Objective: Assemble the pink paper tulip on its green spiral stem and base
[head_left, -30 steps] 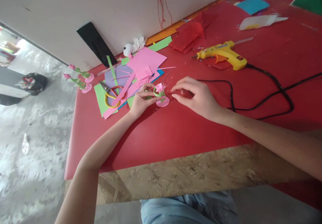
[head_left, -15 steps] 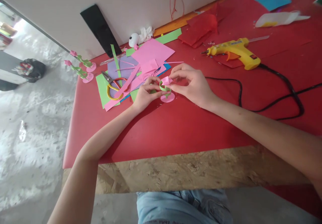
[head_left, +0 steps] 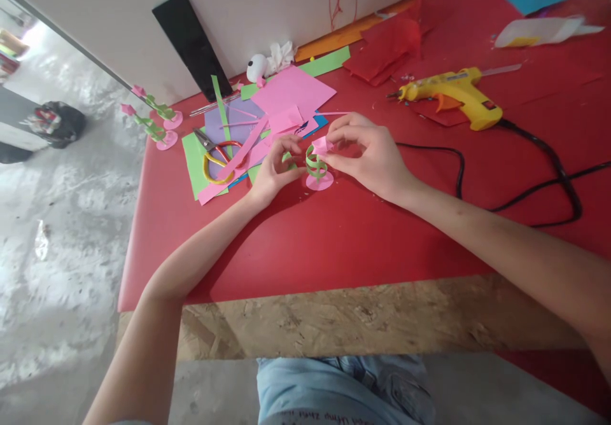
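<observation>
Both the left hand (head_left: 274, 172) and right hand (head_left: 370, 151) pinch a paper flower (head_left: 317, 161) standing on the red tabletop (head_left: 334, 240).

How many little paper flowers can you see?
3. One flower is held between the left hand and right hand. Two other flowers stand by the table's left edge. The paper pile could hide more.

Bright daylight, soft shadows, blurred far corner
</observation>
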A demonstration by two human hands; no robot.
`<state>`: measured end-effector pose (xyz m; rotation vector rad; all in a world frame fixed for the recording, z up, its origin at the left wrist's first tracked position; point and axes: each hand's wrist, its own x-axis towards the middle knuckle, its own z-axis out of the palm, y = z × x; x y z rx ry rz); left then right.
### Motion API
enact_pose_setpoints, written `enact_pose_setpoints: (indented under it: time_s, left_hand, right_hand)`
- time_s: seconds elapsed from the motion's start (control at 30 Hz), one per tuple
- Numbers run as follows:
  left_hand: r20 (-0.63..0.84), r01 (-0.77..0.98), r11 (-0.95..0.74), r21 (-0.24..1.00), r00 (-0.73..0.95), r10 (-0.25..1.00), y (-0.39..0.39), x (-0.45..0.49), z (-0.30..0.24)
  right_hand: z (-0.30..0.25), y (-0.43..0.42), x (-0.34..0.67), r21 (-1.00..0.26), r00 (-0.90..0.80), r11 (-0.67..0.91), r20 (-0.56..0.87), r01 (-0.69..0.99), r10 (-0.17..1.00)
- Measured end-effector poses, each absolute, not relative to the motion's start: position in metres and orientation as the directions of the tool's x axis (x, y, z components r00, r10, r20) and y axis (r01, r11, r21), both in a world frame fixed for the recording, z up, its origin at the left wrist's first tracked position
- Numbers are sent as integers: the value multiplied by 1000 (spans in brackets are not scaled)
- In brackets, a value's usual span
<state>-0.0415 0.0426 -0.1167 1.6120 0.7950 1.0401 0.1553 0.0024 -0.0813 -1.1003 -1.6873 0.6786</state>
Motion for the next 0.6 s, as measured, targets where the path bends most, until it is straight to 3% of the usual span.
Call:
enact_pose_setpoints:
  time_s: [0.27, 0.6]
  left_hand:
    - [480, 177, -562, 808, 356, 802, 42, -41, -99]
    - [523, 243, -648, 721, 421, 741, 34, -34, -88]
  right_hand:
    - [-80, 1, 154, -798, -136, 465, 449, 384, 883]
    - [-81, 1, 154, -775, -153, 474, 455, 417, 877]
